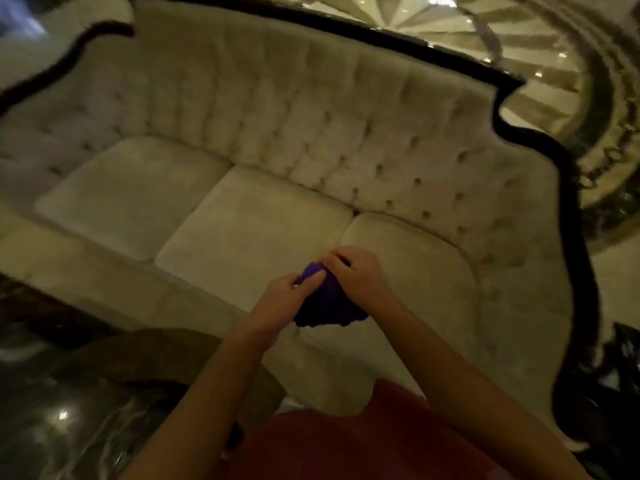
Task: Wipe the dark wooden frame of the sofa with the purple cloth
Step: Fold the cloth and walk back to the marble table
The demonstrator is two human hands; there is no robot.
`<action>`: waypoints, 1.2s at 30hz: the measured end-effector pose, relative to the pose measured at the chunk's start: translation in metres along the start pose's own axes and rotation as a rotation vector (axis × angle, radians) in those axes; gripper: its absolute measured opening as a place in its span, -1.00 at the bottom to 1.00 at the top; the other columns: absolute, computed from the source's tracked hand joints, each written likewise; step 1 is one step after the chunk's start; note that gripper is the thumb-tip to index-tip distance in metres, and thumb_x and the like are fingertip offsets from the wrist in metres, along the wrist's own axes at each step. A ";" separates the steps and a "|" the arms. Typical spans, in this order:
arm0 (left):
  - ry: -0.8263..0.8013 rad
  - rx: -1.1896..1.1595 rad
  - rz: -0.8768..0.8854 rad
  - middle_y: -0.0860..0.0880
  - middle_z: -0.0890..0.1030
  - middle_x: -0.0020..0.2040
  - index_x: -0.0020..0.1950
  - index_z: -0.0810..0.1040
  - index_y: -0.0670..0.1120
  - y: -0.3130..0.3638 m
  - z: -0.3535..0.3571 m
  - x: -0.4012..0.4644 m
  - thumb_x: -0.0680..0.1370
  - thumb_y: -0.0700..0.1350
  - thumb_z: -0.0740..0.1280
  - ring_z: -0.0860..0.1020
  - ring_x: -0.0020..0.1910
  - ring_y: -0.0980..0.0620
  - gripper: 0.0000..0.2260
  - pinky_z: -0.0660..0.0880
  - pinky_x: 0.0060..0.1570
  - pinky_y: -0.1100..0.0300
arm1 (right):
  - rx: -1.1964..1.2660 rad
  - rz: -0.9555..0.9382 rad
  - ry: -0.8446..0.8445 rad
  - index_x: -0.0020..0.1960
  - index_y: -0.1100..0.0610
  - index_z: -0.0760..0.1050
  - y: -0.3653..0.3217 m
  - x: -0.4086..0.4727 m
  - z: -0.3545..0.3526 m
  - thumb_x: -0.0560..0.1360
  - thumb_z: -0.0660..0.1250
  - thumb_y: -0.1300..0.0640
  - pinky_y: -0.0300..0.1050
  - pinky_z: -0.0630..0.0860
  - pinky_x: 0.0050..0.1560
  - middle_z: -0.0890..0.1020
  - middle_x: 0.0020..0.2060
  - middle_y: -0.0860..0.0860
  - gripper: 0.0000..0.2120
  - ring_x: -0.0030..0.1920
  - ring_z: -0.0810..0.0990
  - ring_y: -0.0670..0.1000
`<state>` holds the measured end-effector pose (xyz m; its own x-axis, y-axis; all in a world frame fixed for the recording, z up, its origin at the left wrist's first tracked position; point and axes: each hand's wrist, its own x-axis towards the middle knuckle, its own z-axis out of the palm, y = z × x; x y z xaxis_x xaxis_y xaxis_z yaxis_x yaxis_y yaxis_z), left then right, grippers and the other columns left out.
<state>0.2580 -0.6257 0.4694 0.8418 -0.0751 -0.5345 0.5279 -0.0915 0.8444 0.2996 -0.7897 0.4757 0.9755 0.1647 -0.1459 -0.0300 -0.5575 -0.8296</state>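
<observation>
A cream tufted sofa (pixel 277 140) fills the view, edged by a dark wooden frame (pixel 575 216) that curves along its back and down the right arm. The purple cloth (pixel 327 303) is bunched between both hands above the right seat cushion (pixel 426 271). My left hand (pixel 287 296) pinches its upper left edge. My right hand (pixel 356 275) grips the top of the cloth from the right. Both hands are well away from the frame. The picture is blurred.
A glossy patterned marble floor (pixel 519 39) lies behind the sofa and to its right. Dark polished floor (pixel 59 420) shows at lower left, with a brownish rounded object (pixel 173 355) in front of the sofa. My red garment (pixel 363 441) is at the bottom.
</observation>
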 end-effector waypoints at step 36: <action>1.704 -1.142 0.046 -0.04 0.69 0.21 0.21 0.59 0.09 -0.156 -0.341 -0.167 0.40 0.08 0.55 0.71 0.15 -0.06 -0.60 0.69 0.03 0.01 | -0.291 0.237 -1.520 0.32 0.08 0.57 -0.234 0.068 0.554 0.54 0.38 -0.29 0.07 0.61 0.17 0.70 0.18 0.12 -0.47 0.12 0.67 0.09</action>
<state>0.0736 -0.2602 0.4394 -0.2700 0.8098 -0.5209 -0.2451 0.4653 0.8505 0.2525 -0.1973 0.3619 -0.1772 0.5891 -0.7884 0.0711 -0.7913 -0.6073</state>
